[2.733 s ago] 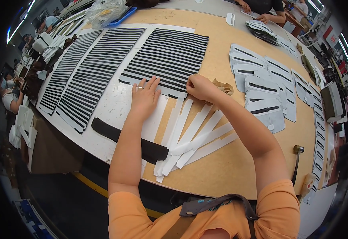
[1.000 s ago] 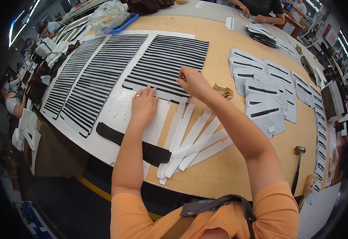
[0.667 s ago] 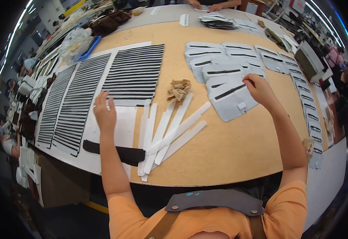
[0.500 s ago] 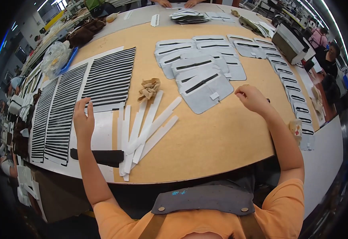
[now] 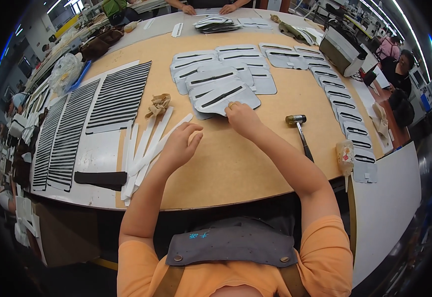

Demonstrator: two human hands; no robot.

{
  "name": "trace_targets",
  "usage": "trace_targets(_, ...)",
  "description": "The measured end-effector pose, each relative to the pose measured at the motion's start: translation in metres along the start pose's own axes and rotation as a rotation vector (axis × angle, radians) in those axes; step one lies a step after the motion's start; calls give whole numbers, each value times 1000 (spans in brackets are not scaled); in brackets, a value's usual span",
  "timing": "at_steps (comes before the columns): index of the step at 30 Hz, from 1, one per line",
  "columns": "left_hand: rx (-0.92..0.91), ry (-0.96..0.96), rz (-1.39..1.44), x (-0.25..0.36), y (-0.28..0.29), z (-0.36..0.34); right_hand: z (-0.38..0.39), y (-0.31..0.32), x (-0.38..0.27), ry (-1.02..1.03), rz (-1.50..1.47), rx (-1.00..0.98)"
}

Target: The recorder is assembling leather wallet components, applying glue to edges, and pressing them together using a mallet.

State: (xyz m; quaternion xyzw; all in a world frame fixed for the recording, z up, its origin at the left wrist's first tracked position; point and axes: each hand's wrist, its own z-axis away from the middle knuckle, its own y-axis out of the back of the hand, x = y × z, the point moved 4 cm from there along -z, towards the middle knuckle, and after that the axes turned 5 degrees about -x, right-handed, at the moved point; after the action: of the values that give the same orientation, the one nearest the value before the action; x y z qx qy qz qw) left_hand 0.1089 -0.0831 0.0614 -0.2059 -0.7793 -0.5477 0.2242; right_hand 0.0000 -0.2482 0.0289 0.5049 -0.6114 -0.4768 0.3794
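Several light grey rounded panels, each with a black slot strip, lie overlapping in a pile at the middle of the table. My right hand (image 5: pixel 242 119) is closed on the near edge of the nearest grey panel (image 5: pixel 216 105), and that edge looks slightly raised. My left hand (image 5: pixel 180 144) is held open over the right ends of the white strips (image 5: pixel 149 148), fingers apart and holding nothing. A hammer (image 5: pixel 301 133) with a dark handle and a yellowish head lies on the table to the right of my right hand.
Striped black-and-white sheets (image 5: pixel 119 99) lie at left, near a black strip (image 5: pixel 100 178). Crumpled brown paper (image 5: pixel 158 104) sits above the white strips. More grey panels (image 5: pixel 347 115) run down the right side, with a bottle (image 5: pixel 344 156) beside them. A co-worker's hands (image 5: pixel 227 9) show at the far edge.
My right hand has moved left and taken hold of the nearest panel's edge. My left hand has moved right, from the striped sheets to the white strips. The hammer has come into sight.
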Motion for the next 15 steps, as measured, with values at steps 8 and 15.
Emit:
trace_targets(8, 229, 105, 133, 20, 10, 9, 120, 57, -95, 128, -170, -107)
trace_targets(15, -243, -158, 81, 64, -87, 0, 143, 62, -1, -441, -487, 60)
